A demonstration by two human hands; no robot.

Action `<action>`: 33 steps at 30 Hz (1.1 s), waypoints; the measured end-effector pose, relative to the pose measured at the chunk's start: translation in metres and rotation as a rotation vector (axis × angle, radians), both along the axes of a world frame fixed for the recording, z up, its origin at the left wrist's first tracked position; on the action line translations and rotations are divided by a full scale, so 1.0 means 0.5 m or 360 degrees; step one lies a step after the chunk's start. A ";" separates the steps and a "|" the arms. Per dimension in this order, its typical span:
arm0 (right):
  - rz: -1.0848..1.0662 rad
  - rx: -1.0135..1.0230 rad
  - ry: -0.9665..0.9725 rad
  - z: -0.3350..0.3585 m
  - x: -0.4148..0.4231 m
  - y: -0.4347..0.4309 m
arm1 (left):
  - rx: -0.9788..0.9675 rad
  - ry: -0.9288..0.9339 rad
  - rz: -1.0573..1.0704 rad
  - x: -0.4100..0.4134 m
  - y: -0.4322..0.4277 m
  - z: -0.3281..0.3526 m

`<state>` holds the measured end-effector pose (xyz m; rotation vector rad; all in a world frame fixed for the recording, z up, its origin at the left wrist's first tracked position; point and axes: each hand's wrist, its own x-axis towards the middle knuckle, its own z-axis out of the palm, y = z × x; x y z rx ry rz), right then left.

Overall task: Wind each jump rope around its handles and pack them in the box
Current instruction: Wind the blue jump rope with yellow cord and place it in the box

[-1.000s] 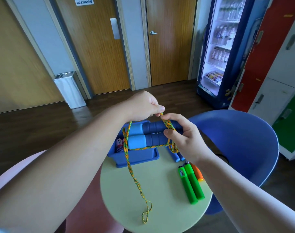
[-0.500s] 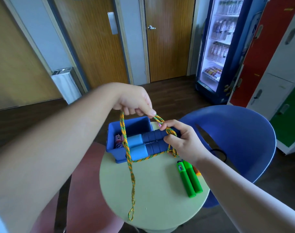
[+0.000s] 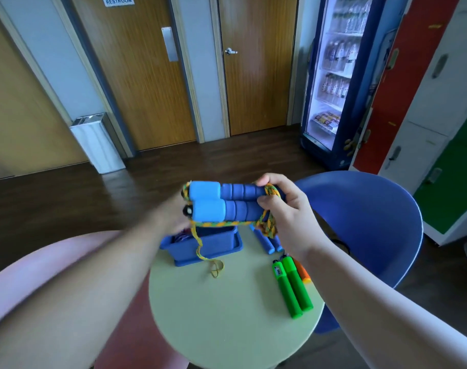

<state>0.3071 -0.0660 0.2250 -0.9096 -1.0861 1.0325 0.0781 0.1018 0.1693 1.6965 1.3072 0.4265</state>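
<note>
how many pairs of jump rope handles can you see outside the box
3 pairs for sure: blue pair held in both hands, another blue pair on the table behind the right wrist, green pair at the table's right. An orange handle behind the green may mean a fourth.

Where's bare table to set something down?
Free: the near half of the green table, in front of the blue box and left of the green handles. Crowded: the far edge, with box, blue handles and dangling rope.

A white sign (image 3: 118, 0) on the wooden door (image 3: 136, 75) reads "RESTROOM".
</note>
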 end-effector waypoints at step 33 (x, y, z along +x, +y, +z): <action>-0.0402 0.0129 -0.0349 -0.055 0.001 0.031 | 0.0608 0.0418 -0.0208 0.186 -0.157 0.287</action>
